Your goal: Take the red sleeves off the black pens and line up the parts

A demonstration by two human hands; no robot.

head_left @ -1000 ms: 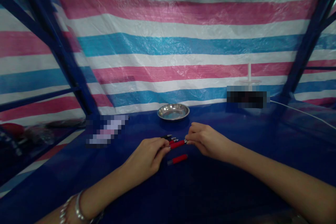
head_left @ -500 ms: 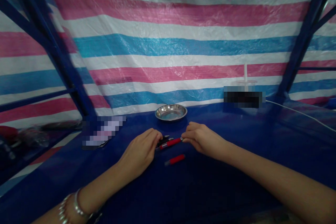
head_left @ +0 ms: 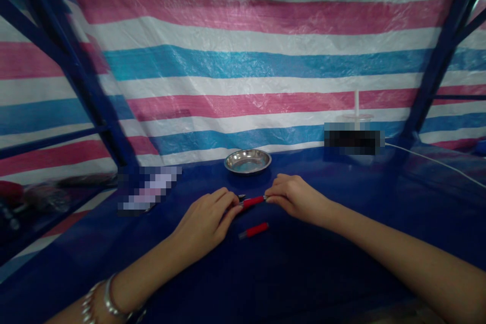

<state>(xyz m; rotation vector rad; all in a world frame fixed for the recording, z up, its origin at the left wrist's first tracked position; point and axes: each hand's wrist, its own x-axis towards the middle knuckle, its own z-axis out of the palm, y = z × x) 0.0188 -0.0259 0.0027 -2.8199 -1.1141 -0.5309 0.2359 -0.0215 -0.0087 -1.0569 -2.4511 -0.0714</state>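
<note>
Pinching a slim red pen (head_left: 252, 201) with a silver tip from either end, the left hand (head_left: 203, 225) and right hand (head_left: 298, 200) stay close together over a blue tabletop (head_left: 304, 273). A second red pen (head_left: 253, 231) lies just nearer than the hands, a small black object (head_left: 241, 196) sits by the left fingertips, and a shallow steel dish (head_left: 247, 161) lies beyond them.

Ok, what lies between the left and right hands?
Head view: a red pen, touching the left hand and right hand, plus a small black piece.
</note>
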